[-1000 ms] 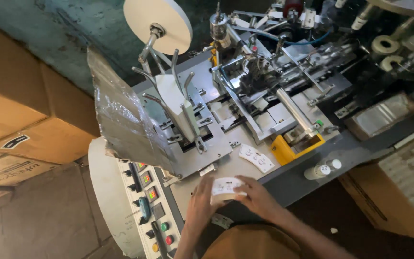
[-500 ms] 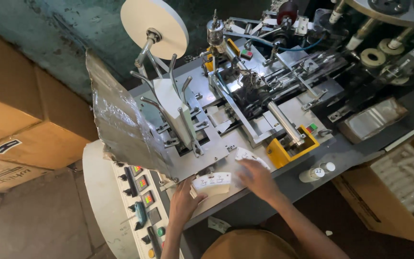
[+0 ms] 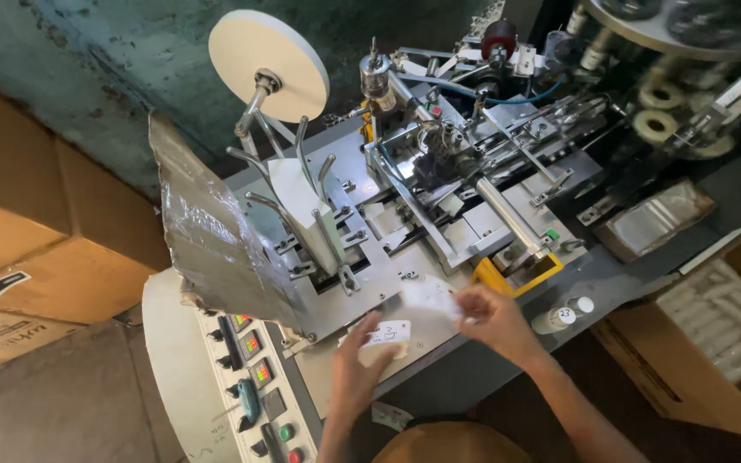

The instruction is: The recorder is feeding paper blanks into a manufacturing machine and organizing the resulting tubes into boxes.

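My left hand [image 3: 355,364] holds a small stack of white paper pieces [image 3: 385,333] just above the front of a grey metal machine [image 3: 362,257]. My right hand [image 3: 490,315] is further right, its fingers pinching other white pieces [image 3: 428,296] that lie on the machine's plate beside a yellow bracket [image 3: 490,276]. A white paper stack [image 3: 298,210] stands between curved metal guide rods behind the hands. A large white paper reel [image 3: 268,64] sits above that.
A control panel [image 3: 255,386] with displays, switches and coloured buttons is at the lower left. A crumpled foil-covered sheet [image 3: 212,236] sticks up left of the plate. Cardboard boxes [image 3: 19,231] stand at the left, another box of white packs [image 3: 722,317] at the right. Two small bottle caps [image 3: 563,317] sit nearby.
My hands have parted: the right one went from the stack up and right onto the pieces on the plate. The left one keeps its stack and has moved slightly up.
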